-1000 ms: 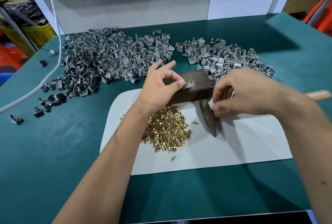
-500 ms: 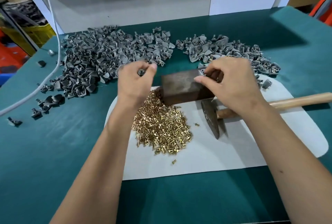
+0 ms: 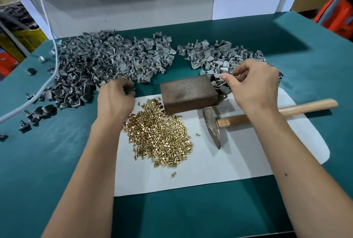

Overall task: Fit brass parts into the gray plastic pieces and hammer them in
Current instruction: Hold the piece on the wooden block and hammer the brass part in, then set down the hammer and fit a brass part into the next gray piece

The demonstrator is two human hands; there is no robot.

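1. we see a teal felt-like tabletop (image 3: pixel 47 161) carrying a white sheet (image 3: pixel 238 161) with rounded corners, lying near the front edge.
2. a rusty brown metal block (image 3: pixel 188 93), rectangular and dull, sits on the sheet's far edge.
3. a heap of small shiny brass parts (image 3: pixel 160 138), short flanged cylinders, lies on the sheet in front of the block.
4. a big pile of matte gray plastic pieces (image 3: pixel 99 66), curved and fin-shaped, spreads toward the far left corner; a smaller gray pile (image 3: pixel 212 56) lies along the far edge, right of it.
5. a hammer (image 3: pixel 214 129) with a worn steel head and smooth pale wooden handle lies on the sheet, right of the brass.
6. our left hand (image 3: pixel 114 98) curls its fingers at the big pile's near edge; we cannot tell what they grip.
7. our right hand (image 3: pixel 254 85) pinches a gray piece at the smaller pile, just right of the block.
8. compared with half a second ago, the left hand has dropped from beside the block to the big pile, and the right has shifted from the block's corner to the smaller pile.
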